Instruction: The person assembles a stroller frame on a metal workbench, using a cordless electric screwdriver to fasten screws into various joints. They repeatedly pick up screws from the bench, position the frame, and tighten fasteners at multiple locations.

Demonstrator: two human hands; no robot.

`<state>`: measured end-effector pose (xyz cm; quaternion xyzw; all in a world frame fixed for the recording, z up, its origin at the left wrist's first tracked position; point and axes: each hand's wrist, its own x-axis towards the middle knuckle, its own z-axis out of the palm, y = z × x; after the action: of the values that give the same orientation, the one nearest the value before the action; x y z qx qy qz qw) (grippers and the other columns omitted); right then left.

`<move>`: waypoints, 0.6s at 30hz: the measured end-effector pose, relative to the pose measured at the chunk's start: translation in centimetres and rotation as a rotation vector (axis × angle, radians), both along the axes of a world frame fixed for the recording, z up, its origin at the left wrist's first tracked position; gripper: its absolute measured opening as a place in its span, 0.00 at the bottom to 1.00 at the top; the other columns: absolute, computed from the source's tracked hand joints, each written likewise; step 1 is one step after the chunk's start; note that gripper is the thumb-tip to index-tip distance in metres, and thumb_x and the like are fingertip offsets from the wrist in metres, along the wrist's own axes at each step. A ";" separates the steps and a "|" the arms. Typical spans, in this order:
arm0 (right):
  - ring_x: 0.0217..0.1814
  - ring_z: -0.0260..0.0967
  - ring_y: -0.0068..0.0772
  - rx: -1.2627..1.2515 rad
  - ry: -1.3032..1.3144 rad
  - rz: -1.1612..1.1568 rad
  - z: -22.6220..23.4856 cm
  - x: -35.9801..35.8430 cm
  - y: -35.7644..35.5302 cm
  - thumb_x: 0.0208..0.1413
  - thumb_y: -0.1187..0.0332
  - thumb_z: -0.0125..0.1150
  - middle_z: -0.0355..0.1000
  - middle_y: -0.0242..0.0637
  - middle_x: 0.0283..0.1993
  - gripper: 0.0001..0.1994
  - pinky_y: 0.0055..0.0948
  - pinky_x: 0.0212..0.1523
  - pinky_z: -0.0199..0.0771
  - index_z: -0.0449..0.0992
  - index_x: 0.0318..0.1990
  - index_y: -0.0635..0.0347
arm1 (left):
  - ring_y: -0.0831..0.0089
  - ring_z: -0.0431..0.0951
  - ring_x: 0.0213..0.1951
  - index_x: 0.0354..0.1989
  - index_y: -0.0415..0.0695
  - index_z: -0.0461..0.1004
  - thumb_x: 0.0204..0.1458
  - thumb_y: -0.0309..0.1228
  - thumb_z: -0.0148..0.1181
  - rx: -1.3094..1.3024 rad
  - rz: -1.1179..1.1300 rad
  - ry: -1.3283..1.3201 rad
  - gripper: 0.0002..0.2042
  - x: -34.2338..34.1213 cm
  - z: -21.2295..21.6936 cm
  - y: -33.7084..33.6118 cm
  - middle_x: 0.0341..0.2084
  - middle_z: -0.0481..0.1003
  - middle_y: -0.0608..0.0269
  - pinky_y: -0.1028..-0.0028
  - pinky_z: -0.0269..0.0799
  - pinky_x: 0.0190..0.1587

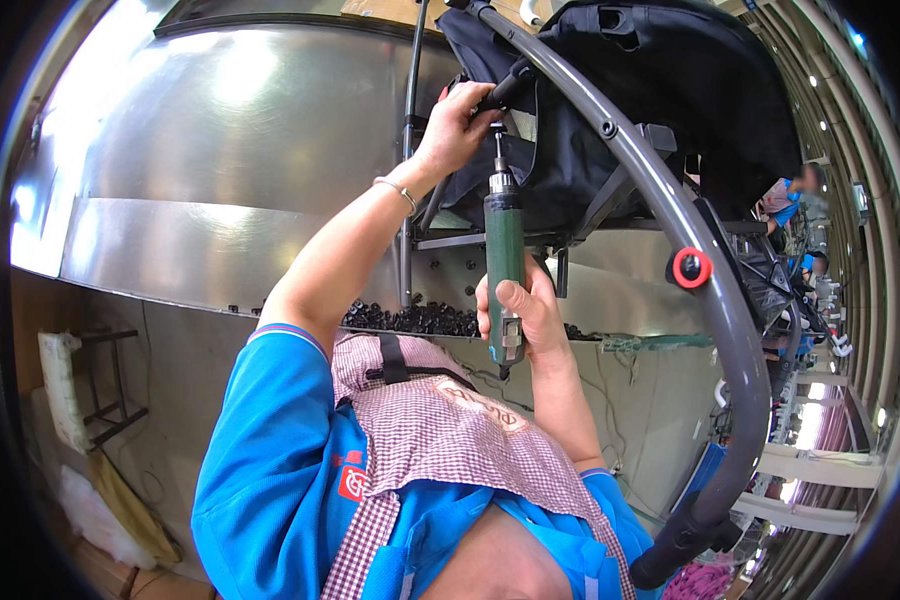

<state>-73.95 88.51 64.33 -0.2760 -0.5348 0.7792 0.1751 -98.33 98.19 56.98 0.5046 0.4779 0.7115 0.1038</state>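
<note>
Blue shirt (pixel 260 470), nearest my camera. Right hand (pixel 532 308): wrapped round green power driver (pixel 505 240), its bit (pixel 500 148) beside the left hand (pixel 457 128), which clasps a black tube (pixel 513 86). Outward, I log black fabric (pixel 670 80), curved grey tube (pixel 660 185), metal bench (pixel 220 150).

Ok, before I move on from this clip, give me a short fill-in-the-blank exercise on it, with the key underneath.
1. The right hand grips a power screwdriver whose body is coloured ____.
2. A bracelet sits on the person's ____ wrist.
3. The small loose parts heaped along the near edge of the metal table are coloured ____.
4. The ring on the curved grey tube is coloured ____.

Missing words: green; left; black; red
</note>
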 end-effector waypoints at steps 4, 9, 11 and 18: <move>0.20 0.72 0.26 -0.053 0.000 -0.002 0.8 -0.8 0.1 0.50 0.51 0.71 0.71 0.37 0.28 0.33 0.25 0.18 0.75 0.61 0.54 0.61 | 0.75 0.73 0.43 0.51 0.39 0.71 0.53 0.14 0.57 0.082 0.122 -0.001 0.16 0.8 -0.5 0.3 0.41 0.71 0.62 0.76 0.73 0.45; 0.20 0.72 0.26 -0.112 -0.001 0.011 0.6 -1.3 0.5 0.51 0.49 0.70 0.71 0.37 0.27 0.33 0.25 0.18 0.76 0.61 0.54 0.61 | 0.57 0.76 0.48 0.46 0.43 0.74 0.36 0.14 0.57 0.078 0.216 -0.045 0.23 1.2 -1.1 0.7 0.41 0.76 0.57 0.64 0.60 0.62; 0.20 0.72 0.26 -0.128 0.000 0.000 0.5 -1.4 0.6 0.51 0.49 0.70 0.71 0.37 0.27 0.33 0.24 0.18 0.76 0.61 0.53 0.61 | 0.57 0.76 0.48 0.46 0.43 0.74 0.36 0.14 0.57 0.081 0.213 -0.054 0.23 1.4 -0.8 0.4 0.41 0.76 0.57 0.63 0.60 0.62; 0.19 0.72 0.26 -0.168 -0.018 -0.017 1.3 -2.5 1.0 0.52 0.50 0.70 0.71 0.37 0.27 0.31 0.25 0.17 0.76 0.61 0.52 0.61 | 0.69 0.76 0.45 0.51 0.39 0.72 0.44 0.09 0.54 0.067 0.225 0.019 0.23 0.9 -0.7 -0.1 0.46 0.73 0.59 0.75 0.73 0.48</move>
<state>-76.47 89.47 65.62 -0.3012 -0.4669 0.8173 0.1528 -97.47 98.12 56.23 0.4579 0.5085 0.7292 0.0019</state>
